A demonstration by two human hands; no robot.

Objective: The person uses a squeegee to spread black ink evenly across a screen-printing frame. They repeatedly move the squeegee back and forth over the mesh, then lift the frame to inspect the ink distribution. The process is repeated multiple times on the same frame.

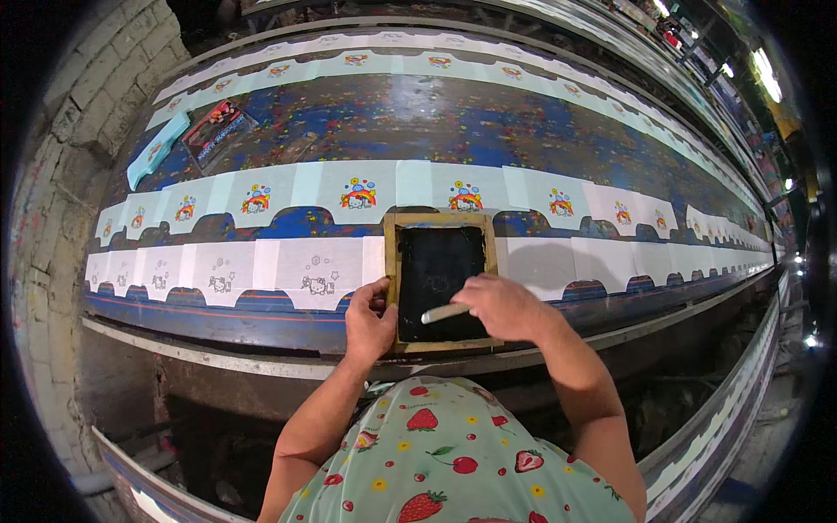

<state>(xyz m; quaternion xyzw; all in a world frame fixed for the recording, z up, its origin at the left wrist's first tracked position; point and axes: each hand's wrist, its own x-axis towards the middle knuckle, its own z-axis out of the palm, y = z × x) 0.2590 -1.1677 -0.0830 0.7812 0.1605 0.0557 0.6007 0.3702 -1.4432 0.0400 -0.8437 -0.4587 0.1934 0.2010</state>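
A pale block wall (65, 144) curves down the left side of the frame. At the upper left lies a flat, dark rectangular packet (218, 132) with a red and blue printed face. A bright tube lamp (767, 76) glows at the upper right, and a small round light (812, 341) shines near the right edge, further down.

A single wide fisheye view looks steeply down from head height, near the hands (370, 324) (504, 307), facing forward across the counter (349, 105).
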